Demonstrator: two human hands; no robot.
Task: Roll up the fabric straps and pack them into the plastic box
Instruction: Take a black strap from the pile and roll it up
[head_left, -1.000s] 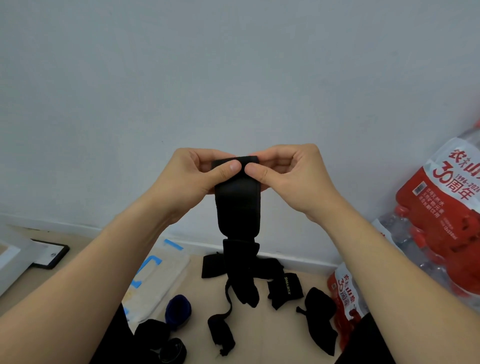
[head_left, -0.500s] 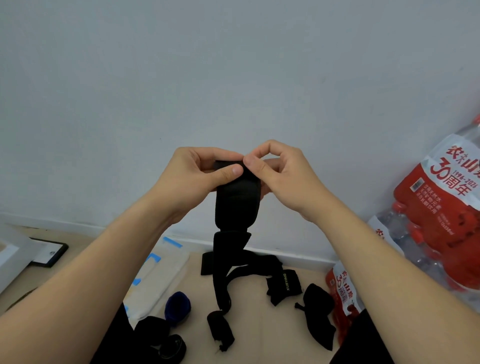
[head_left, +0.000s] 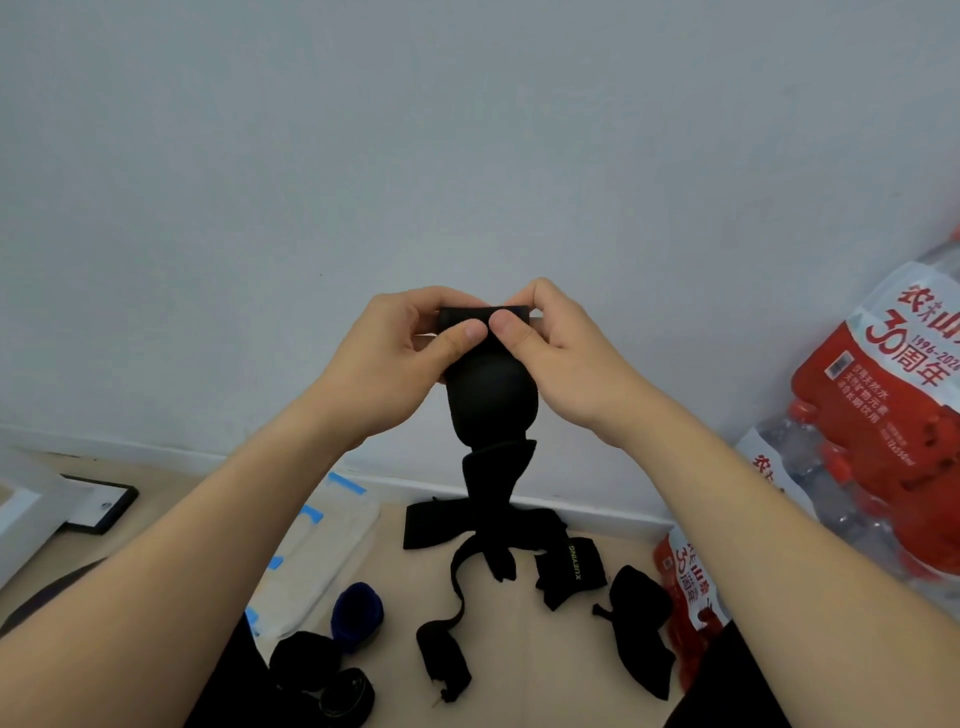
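While both hands are raised before the wall, the left hand (head_left: 395, 358) and the right hand (head_left: 558, 353) pinch the rolled top of a black fabric strap (head_left: 491, 395) between thumbs and curled fingers. Its loose tail hangs below them. Beneath the wrists lie other black straps (head_left: 571, 569) and a blue rolled strap (head_left: 357, 613).

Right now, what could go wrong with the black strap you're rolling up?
1. The roll is only begun: the left hand and right hand pinch just the top of the black strap. If either grip slips, it may spring open.
2. The hanging part is twisted below the hands, so it could wind in crooked.
3. Its end dangles among the loose straps on the floor and might snag one.
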